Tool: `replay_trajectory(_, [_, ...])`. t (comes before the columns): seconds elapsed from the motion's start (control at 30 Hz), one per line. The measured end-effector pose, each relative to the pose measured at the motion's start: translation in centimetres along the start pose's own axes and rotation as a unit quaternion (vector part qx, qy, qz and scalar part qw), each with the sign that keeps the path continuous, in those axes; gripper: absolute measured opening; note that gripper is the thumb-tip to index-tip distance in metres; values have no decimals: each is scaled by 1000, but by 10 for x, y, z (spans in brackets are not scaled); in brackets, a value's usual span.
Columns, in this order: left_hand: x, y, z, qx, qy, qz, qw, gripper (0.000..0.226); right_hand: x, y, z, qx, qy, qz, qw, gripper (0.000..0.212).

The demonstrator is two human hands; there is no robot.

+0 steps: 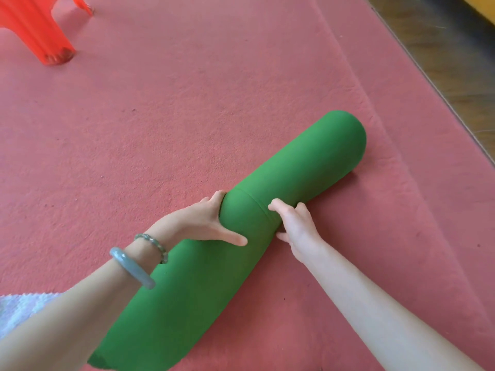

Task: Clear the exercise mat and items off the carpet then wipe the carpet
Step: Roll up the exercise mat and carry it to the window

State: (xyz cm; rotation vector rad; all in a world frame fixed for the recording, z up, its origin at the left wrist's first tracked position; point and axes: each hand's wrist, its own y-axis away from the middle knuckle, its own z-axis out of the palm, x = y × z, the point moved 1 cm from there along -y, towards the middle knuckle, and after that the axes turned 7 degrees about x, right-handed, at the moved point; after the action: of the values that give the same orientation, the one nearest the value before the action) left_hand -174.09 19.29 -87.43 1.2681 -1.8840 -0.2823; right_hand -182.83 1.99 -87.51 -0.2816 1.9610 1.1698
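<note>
A green exercise mat, rolled into a long tube, lies diagonally on the red carpet from the lower left to the upper right. My left hand grips the roll near its middle from the left side, thumb lying across the top. My right hand grips the same stretch from the right side, fingers curled over the roll. The left wrist wears a pale bangle and a bead bracelet.
Red plastic stool legs stand on the carpet at the upper left. The carpet's edge runs diagonally at the upper right, with dark wooden floor beyond. A white textured cloth shows at the left edge.
</note>
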Motion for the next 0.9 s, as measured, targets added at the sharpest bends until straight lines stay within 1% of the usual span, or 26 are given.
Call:
replay_trajectory(0.07, [-14, 5, -5, -71, 114, 12, 991, 115, -4, 0, -1, -39, -63, 61, 995, 56])
replay_trajectory(0.1, [-17, 7, -5, -89, 157, 19, 983, 111, -5, -1, -1, -44, -75, 78, 993, 61])
replay_trajectory(0.17, [-19, 6, -4, -87, 186, 16, 979, 111, -5, -2, 1, -39, -94, 93, 991, 70])
replay_trajectory(0.23, [-16, 4, -1, -65, 165, 7, 984, 114, -7, -4, 5, -22, -113, 108, 987, 79])
replay_trajectory(0.3, [-11, 3, 3, -52, 104, 29, 993, 113, -9, -7, 6, -30, -142, 148, 978, 93])
replay_trajectory(0.33, [-7, 3, 3, -49, 77, 41, 995, 112, -10, -8, 4, -37, -154, 165, 973, 95])
replay_trajectory(0.37, [-4, 3, 2, -41, 62, 49, 996, 110, -12, -10, 2, -44, -168, 175, 969, 88])
replay_trajectory(0.4, [-3, 2, -1, -29, 59, 58, 996, 109, -15, -12, -1, -50, -183, 179, 965, 72])
replay_trajectory(0.43, [-1, 1, -6, -16, 59, 67, 996, 108, -18, -16, -3, -60, -203, 181, 961, 56])
replay_trajectory(0.47, [1, 0, -12, 0, 58, 76, 995, 107, -22, -19, -5, -71, -223, 179, 956, 47])
replay_trajectory(0.53, [8, -5, -30, 35, 54, 99, 993, 103, -41, -21, -9, -89, -243, 159, 953, 44])
replay_trajectory(0.63, [25, -6, -69, 66, 50, 120, 989, 103, -85, -17, -9, -93, -260, 139, 951, 39])
replay_trajectory(0.8, [71, 17, -148, 95, 45, 141, 984, 106, -173, 14, -17, -86, -287, 94, 949, 70])
replay_trajectory(0.9, [106, 49, -200, 101, 52, 149, 982, 108, -228, 50, -28, -76, -301, 79, 947, 77])
